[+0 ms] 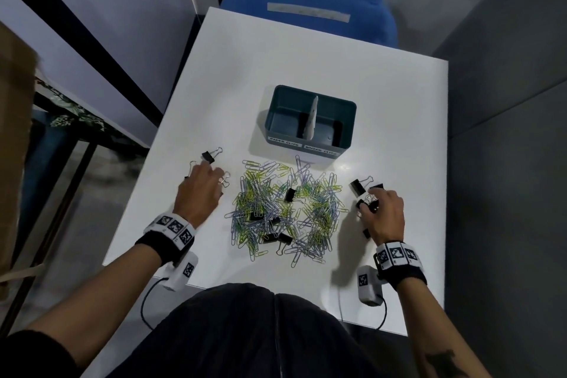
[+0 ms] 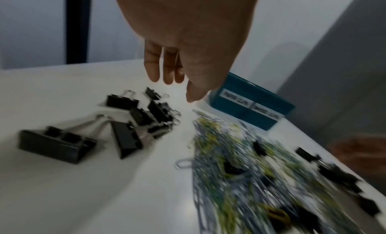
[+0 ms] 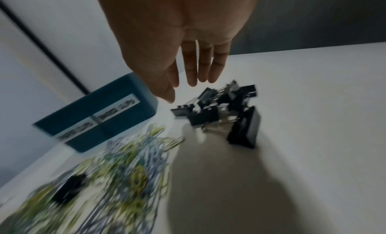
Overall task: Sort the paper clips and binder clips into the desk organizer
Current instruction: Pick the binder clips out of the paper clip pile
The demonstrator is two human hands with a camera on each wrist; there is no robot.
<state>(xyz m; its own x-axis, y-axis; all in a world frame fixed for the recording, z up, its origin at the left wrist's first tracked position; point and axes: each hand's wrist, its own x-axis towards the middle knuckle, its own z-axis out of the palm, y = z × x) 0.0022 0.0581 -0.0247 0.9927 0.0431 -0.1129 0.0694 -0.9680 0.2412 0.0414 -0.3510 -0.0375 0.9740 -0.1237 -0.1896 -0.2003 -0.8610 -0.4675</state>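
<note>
Head view shows us seated at a white table, our left hand and right hand lowered either side of a tangle of paper clips. Both wrist views show straight, relaxed fingers, slightly apart, holding nothing. Below the left fingertips lies a loose group of black binder clips; just under the right fingertips sits a second cluster of binder clips, though we cannot tell whether skin touches metal. The teal desk organizer stands beyond the fingers, between the two hands, its two labelled compartments looking empty. We judge the step is gathering binder clips: close the fingers around the black bodies rather than the wire handles, lift cleanly, and avoid dragging paper clips along, since several binder clips remain buried in the tangle.
</note>
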